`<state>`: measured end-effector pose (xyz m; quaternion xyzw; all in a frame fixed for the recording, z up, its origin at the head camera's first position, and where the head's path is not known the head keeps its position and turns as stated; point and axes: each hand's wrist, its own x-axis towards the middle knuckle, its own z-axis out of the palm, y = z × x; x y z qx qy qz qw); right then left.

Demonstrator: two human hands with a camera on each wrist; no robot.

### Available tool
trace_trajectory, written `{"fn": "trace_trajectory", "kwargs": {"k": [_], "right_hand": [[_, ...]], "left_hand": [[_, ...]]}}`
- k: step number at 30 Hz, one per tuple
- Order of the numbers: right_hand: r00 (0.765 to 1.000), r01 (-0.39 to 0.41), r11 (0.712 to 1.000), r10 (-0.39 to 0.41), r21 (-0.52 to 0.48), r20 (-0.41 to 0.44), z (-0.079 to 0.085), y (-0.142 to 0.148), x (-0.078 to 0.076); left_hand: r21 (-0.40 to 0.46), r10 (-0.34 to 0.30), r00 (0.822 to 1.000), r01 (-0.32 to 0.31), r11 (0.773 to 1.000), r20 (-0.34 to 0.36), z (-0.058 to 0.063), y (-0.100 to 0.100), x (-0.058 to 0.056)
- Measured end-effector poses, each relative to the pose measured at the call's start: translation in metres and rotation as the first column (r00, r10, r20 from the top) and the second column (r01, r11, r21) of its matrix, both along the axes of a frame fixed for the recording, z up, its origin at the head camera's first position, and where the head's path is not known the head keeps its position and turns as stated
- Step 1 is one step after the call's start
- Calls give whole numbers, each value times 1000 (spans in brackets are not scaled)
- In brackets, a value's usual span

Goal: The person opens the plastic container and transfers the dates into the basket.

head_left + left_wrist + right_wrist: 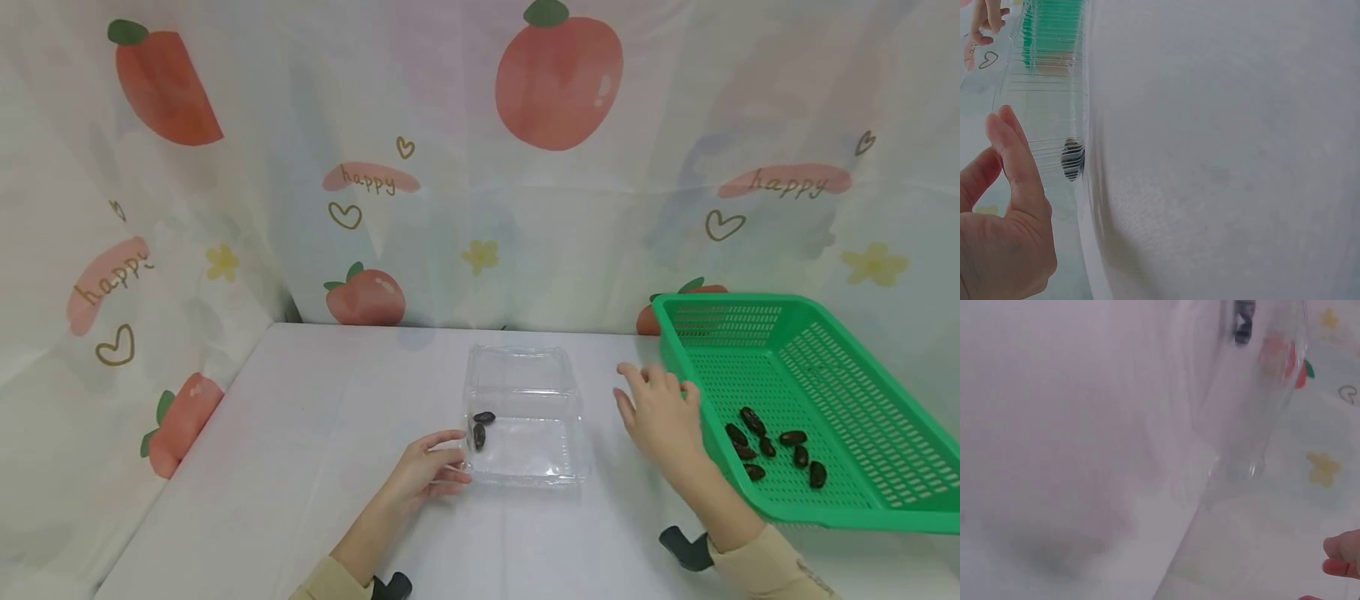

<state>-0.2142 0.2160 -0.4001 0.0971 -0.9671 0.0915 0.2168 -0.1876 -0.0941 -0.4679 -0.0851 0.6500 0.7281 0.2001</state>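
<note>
A clear plastic clamshell box [525, 450] stands on the table with its lid [521, 367] folded back. Two dark, glossy, date-like fruits [480, 435] lie inside by its left wall. My left hand [427, 468] is at that wall, its fairly straight fingers touching the side; the left wrist view shows the hand [1013, 200] beside one fruit [1072, 159] seen through ridged plastic. Between box and basket, my right hand [663, 417] is raised with loosely bent fingers and nothing in them. Only its fingertips [1338, 556] show in the right wrist view.
A green perforated basket [862, 337] stands at the right, its left rim close to my right hand. Several more dark fruits [793, 437] lie on its floor. The white table [337, 400] backs onto a printed cloth [450, 208], which also hangs along the left side.
</note>
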Motion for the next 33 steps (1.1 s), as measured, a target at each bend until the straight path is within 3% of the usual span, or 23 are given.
{"fn": "trace_trajectory", "kwargs": {"k": [4, 17, 33], "right_hand": [[996, -33, 999, 31, 21, 78, -9, -29, -2], [971, -175, 984, 165, 44, 171, -52, -99, -5], [922, -279, 958, 248, 66, 297, -65, -140, -12]], "left_hand": [[0, 1, 1000, -1, 1000, -1, 0, 0, 0], [-8, 4, 1000, -4, 1000, 7, -1, 1, -2], [5, -1, 1000, 0, 1000, 7, 1, 0, -1]]}}
